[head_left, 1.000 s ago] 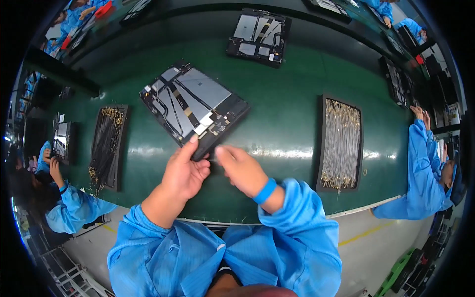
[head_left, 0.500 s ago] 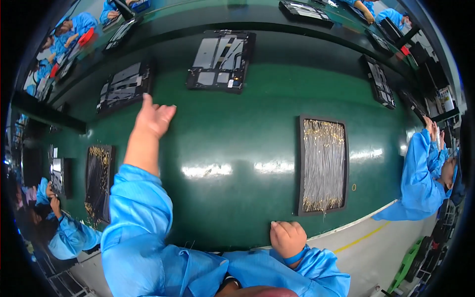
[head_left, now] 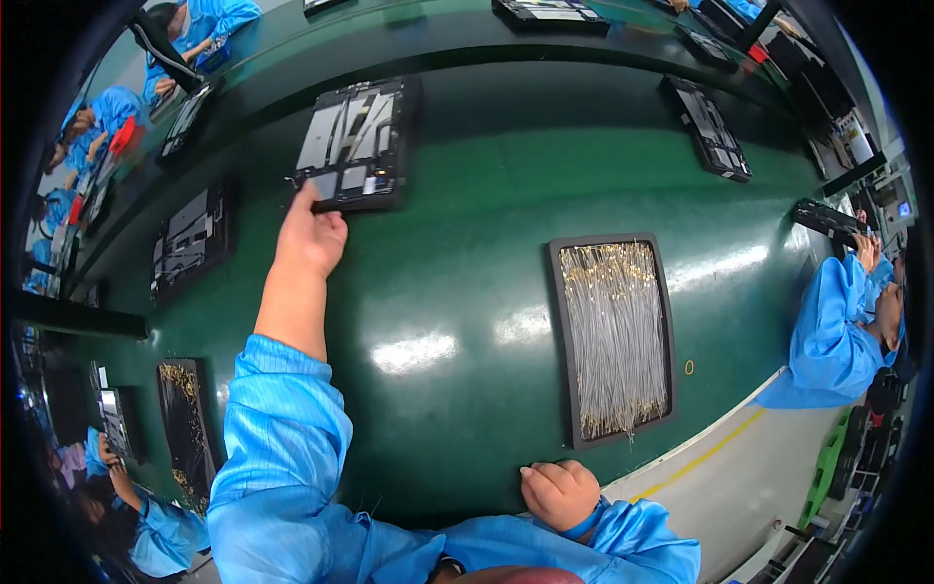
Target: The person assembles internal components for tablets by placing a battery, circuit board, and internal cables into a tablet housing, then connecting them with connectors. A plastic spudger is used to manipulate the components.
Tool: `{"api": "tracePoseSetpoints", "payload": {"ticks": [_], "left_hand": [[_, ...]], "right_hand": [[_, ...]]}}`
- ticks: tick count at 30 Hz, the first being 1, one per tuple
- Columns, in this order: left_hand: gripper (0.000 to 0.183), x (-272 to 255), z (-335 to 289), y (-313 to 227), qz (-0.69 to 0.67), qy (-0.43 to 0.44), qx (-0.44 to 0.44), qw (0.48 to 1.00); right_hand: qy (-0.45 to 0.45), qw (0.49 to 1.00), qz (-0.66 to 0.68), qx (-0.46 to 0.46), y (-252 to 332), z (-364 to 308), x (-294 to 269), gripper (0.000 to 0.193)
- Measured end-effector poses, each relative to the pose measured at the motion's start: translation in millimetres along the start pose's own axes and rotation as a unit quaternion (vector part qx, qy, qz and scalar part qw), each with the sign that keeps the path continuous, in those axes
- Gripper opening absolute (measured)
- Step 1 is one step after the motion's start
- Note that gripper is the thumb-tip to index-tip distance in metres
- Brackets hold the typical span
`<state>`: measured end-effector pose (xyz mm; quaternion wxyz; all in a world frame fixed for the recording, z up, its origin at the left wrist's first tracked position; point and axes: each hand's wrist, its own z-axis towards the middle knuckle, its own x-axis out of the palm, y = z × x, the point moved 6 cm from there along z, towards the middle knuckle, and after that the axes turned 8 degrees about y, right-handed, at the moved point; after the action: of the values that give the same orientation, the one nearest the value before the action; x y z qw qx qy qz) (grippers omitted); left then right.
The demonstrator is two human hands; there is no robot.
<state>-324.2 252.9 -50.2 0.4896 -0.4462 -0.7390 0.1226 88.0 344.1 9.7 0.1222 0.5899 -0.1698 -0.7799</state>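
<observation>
My left hand (head_left: 313, 238) reaches forward and grips the near left corner of a black tray (head_left: 397, 190). In that tray lies an opened flat electronic device (head_left: 350, 136) with grey panels and dark strips. My right hand (head_left: 562, 494) is curled into a fist at the near edge of the green table, with nothing showing in it. Beyond the fist, to its right, a dark tray (head_left: 664, 336) holds a dense bundle of thin grey cables (head_left: 618, 336) with gold-coloured ends.
Another device tray (head_left: 190, 241) sits to the left, and one (head_left: 707, 128) at the back right. A tray of dark cables (head_left: 185, 428) lies at the left. A small yellow ring (head_left: 689, 368) rests on the table. Co-workers in blue sit at both sides, one (head_left: 835, 326) at the right.
My left hand, open in the air before, has reached the device tray's near corner and closed on it. The view has turned somewhat; my right hand stays in a fist.
</observation>
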Motion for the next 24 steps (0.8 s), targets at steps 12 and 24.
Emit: {"api": "tracePoseSetpoints", "payload": {"ticks": [12, 24], "left_hand": [[0.040, -84.0, -184.1, -56.8, 0.275, 0.118, 0.007, 0.954], [0.026, -206.1, -249.1, -157.3, 0.783, -0.309, 0.358, 0.404]], "right_hand": [[-0.020, 0.998, -0.051, -0.020, 12.9, 1.5, 6.6, 0.017], [0.122, 0.974, 0.187, 0.047, 81.5, 24.7, 39.3, 0.018]]}}
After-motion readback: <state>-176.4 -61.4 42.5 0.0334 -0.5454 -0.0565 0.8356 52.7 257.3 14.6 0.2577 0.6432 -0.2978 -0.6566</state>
